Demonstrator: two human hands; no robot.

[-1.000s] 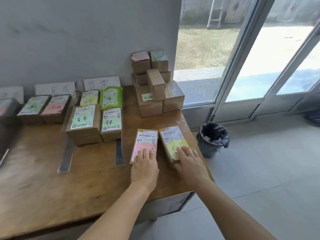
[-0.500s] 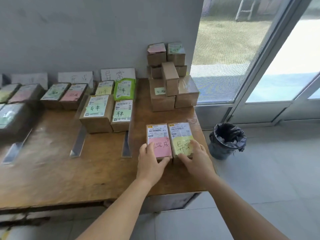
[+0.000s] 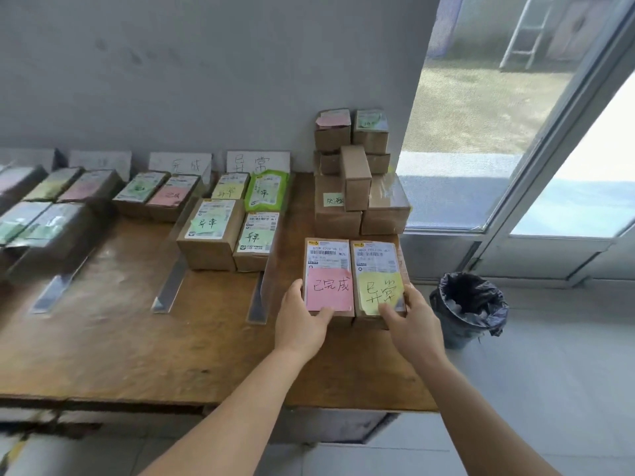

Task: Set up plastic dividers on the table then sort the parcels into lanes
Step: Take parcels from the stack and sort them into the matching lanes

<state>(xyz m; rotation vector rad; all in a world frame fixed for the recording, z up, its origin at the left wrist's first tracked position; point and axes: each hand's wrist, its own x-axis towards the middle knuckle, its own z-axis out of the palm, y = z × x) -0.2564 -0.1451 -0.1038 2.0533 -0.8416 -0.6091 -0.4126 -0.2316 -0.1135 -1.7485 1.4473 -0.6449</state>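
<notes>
Two brown parcels lie side by side near the right front of the wooden table point(image 3: 103, 345). My left hand point(image 3: 299, 324) grips the near left corner of the pink-note parcel point(image 3: 328, 269), thumb on top. My right hand point(image 3: 414, 326) grips the near right corner of the yellow-note parcel point(image 3: 378, 269). Clear plastic dividers point(image 3: 263, 290) point(image 3: 171, 286) point(image 3: 56, 290) stand on the table and split it into lanes. Sorted parcels point(image 3: 209, 231) fill the lanes' far ends, below paper signs point(image 3: 257, 161) on the wall.
A stack of unsorted brown boxes point(image 3: 354, 187) stands at the table's back right corner, just beyond the two held parcels. A bin with a black bag point(image 3: 469, 307) sits on the floor right of the table. Glass doors point(image 3: 515, 132) are on the right.
The two parcels have been pushed together and squared up. Both hands slid from the parcels' tops to their near outer corners. The view has shifted left, showing more lanes.
</notes>
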